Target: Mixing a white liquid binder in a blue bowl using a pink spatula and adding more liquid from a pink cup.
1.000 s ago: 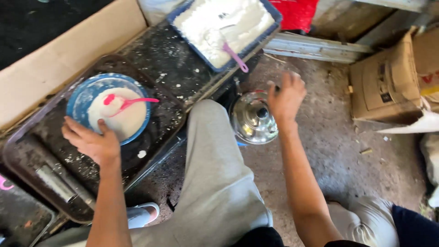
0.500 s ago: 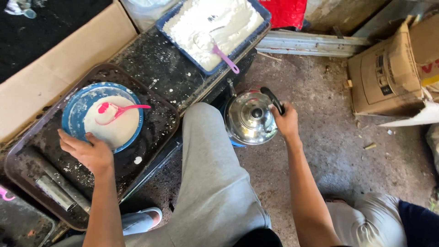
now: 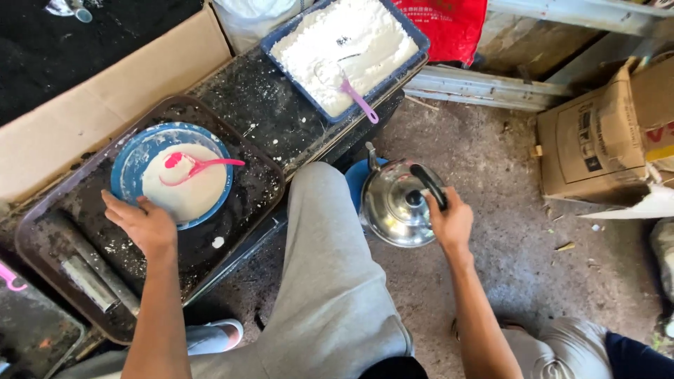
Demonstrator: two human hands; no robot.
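Right hand (image 3: pixel 451 223) gripping black handle of steel kettle (image 3: pixel 394 205) | left hand (image 3: pixel 144 223) open, fingertips touching blue bowl (image 3: pixel 133 163) rim

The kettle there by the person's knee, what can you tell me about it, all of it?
The kettle is rounded, shiny silver metal, mirror-like, with a domed lid topped by a dark knob, a short spout pointing up-left, and a black handle arching over the top. It stands upright, low beside the grey trouser leg, over something blue that shows at its left edge. The right hand grips the handle's near end. Whether it rests or is lifted cannot be told.
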